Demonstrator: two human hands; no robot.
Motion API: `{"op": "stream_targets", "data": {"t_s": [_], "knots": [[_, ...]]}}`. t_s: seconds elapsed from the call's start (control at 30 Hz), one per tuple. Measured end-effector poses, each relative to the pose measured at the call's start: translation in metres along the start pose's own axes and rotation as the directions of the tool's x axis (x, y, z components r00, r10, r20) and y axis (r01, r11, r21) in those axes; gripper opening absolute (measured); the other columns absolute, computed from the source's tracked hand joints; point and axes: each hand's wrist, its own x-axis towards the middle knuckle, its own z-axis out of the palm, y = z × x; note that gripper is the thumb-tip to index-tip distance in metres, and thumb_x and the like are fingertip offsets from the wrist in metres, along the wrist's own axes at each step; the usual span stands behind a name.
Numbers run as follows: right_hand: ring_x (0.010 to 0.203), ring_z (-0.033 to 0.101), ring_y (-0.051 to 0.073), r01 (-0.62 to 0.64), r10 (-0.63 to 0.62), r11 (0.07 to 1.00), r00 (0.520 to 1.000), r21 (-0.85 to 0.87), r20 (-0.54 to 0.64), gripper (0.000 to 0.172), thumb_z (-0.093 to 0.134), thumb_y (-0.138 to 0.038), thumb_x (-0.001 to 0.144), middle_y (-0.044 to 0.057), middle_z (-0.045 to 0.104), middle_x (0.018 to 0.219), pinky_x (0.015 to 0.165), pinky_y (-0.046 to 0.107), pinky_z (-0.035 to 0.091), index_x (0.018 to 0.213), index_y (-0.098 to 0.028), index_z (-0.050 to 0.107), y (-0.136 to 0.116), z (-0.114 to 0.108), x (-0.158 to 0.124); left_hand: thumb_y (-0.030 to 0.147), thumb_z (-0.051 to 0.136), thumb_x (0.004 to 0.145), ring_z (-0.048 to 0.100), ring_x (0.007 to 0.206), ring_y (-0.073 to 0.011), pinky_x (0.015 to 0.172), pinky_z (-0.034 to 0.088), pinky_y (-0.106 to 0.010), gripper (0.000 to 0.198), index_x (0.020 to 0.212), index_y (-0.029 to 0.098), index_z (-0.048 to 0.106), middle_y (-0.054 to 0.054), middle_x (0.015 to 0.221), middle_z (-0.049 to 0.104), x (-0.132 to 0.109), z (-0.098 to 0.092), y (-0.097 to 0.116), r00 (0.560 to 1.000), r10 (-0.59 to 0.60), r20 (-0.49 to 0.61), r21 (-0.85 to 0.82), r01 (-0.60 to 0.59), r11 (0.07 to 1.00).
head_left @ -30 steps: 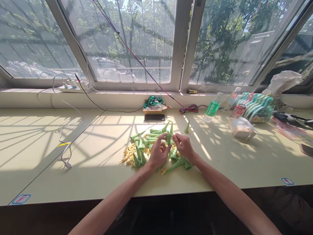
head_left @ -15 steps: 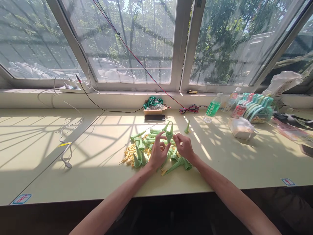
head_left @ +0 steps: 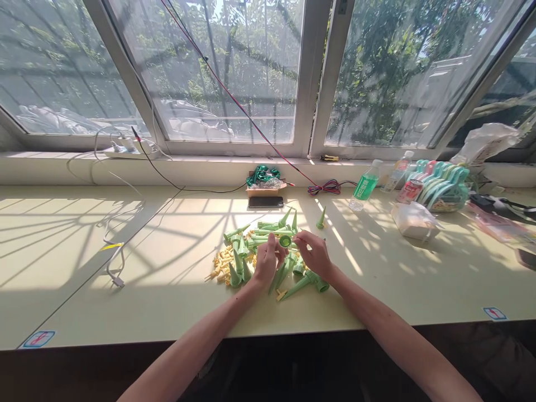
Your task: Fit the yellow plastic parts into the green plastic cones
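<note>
My left hand [head_left: 268,261] is closed around a green plastic watering spike [head_left: 285,241], its round open end turned toward me. Close by on the right, my right hand [head_left: 313,254] pinches something at the spike's edge, too small to make out. Beneath and around both hands lies a pile of similar green spikes [head_left: 242,245], some standing upright on their collars. Small yellow valve-like pieces [head_left: 221,265] are heaped at the pile's left side. One yellow piece [head_left: 281,295] lies at the front beside a spike.
A lone green spike [head_left: 321,218] stands behind my right hand. Farther back are a black phone [head_left: 265,202] and a small cardboard box [head_left: 263,191]. A green-labelled bottle [head_left: 365,187], a can [head_left: 410,191] and a tissue pack [head_left: 414,220] stand to the right. A white cable [head_left: 115,262] lies left.
The held spike has tipped so its open end faces me, and it sits slightly lower and farther left. My left fingers have closed in around it; my right hand stays beside it.
</note>
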Motion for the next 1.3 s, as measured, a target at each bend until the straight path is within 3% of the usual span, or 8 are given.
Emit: {"op": "stream_targets", "data": {"t_s": [0.3, 0.47, 0.67, 0.77, 0.93, 1.03, 1.13, 1.3], "knots": [[0.060, 0.048, 0.014, 0.030, -0.030, 1.000, 0.999, 0.006, 0.040, 0.028, 0.042, -0.031, 0.101, 0.001, 0.053, 0.068, 0.058, 0.027, 0.039, 0.079, -0.021, 0.056, -0.004, -0.001, 0.000, 0.065, 0.043, 0.093, 0.045, 0.041, -0.0079, 0.037, 0.036, -0.022, 0.065, 0.057, 0.014, 0.060, -0.006, 0.059, 0.062, -0.004, 0.002, 0.004, 0.998, -0.037, 0.042, -0.026, 0.038, 0.999], [0.058, 0.047, 0.013, 0.032, -0.032, 0.999, 0.999, 0.011, 0.037, 0.029, 0.041, -0.030, 0.101, 0.000, 0.054, 0.066, 0.056, 0.026, 0.037, 0.078, -0.020, 0.054, -0.005, -0.002, 0.001, 0.062, 0.043, 0.094, 0.045, 0.040, -0.0088, 0.038, 0.034, -0.022, 0.061, 0.060, 0.014, 0.060, -0.001, 0.049, 0.052, -0.005, 0.000, 0.000, 0.997, -0.013, 0.070, 0.004, 0.013, 1.000], [0.057, 0.045, 0.013, 0.011, -0.011, 1.000, 0.999, -0.020, 0.036, 0.032, 0.039, -0.031, 0.102, 0.000, 0.053, 0.065, 0.056, 0.026, 0.037, 0.074, -0.020, 0.051, -0.006, -0.002, 0.002, 0.062, 0.047, 0.093, 0.046, 0.042, -0.0102, 0.038, 0.033, -0.021, 0.057, 0.058, 0.016, 0.050, 0.001, 0.046, 0.044, -0.005, -0.001, -0.002, 0.997, 0.006, 0.073, 0.037, -0.009, 0.999], [0.055, 0.041, 0.012, 0.006, -0.005, 1.000, 1.000, -0.020, 0.029, 0.034, 0.040, -0.031, 0.101, -0.001, 0.048, 0.062, 0.054, 0.026, 0.034, 0.069, -0.021, 0.046, -0.004, -0.001, 0.001, 0.059, 0.049, 0.093, 0.045, 0.044, -0.0087, 0.039, 0.034, -0.021, 0.053, 0.063, 0.016, 0.054, 0.001, 0.053, 0.047, -0.005, -0.002, -0.001, 0.996, 0.059, 0.073, 0.074, -0.065, 0.995], [0.050, 0.030, 0.010, -0.046, 0.047, 0.998, 0.999, -0.048, 0.021, 0.039, 0.043, -0.031, 0.100, -0.005, 0.034, 0.055, 0.050, 0.025, 0.027, 0.063, -0.022, 0.033, 0.001, 0.000, 0.000, 0.049, 0.060, 0.090, 0.050, 0.048, -0.0085, 0.041, 0.038, -0.017, 0.031, 0.094, 0.018, 0.062, 0.002, 0.061, 0.054, -0.006, -0.002, 0.005, 0.991, 0.077, 0.107, 0.153, -0.093, 0.984], [0.049, 0.029, 0.009, -0.078, 0.080, 0.995, 0.996, -0.068, 0.030, 0.039, 0.042, -0.032, 0.099, -0.006, 0.033, 0.054, 0.049, 0.025, 0.025, 0.063, -0.022, 0.032, 0.004, 0.000, -0.001, 0.045, 0.063, 0.089, 0.057, 0.057, -0.0095, 0.046, 0.046, -0.019, 0.028, 0.097, 0.018, 0.064, -0.004, 0.082, 0.065, -0.005, -0.001, 0.007, 0.985, 0.129, 0.116, 0.184, -0.149, 0.972], [0.048, 0.029, 0.009, -0.094, 0.097, 0.992, 0.995, -0.082, 0.034, 0.039, 0.042, -0.032, 0.099, -0.006, 0.031, 0.053, 0.049, 0.025, 0.025, 0.064, -0.022, 0.031, 0.005, 0.000, -0.001, 0.041, 0.065, 0.088, 0.058, 0.061, -0.0087, 0.050, 0.050, -0.020, 0.026, 0.101, 0.018, 0.065, -0.007, 0.103, 0.065, -0.005, -0.001, 0.005, 0.977, 0.168, 0.132, 0.211, -0.194, 0.958], [0.045, 0.027, 0.009, -0.091, 0.095, 0.991, 0.995, -0.099, 0.041, 0.041, 0.040, -0.033, 0.100, -0.007, 0.030, 0.051, 0.047, 0.025, 0.023, 0.063, -0.022, 0.029, 0.006, 0.001, -0.001, 0.035, 0.061, 0.091, 0.056, 0.062, -0.0070, 0.049, 0.051, -0.019, 0.022, 0.107, 0.020, 0.066, -0.007, 0.110, 0.060, -0.005, -0.001, 0.000, 0.961, 0.230, 0.151, 0.289, -0.265, 0.920]]}}
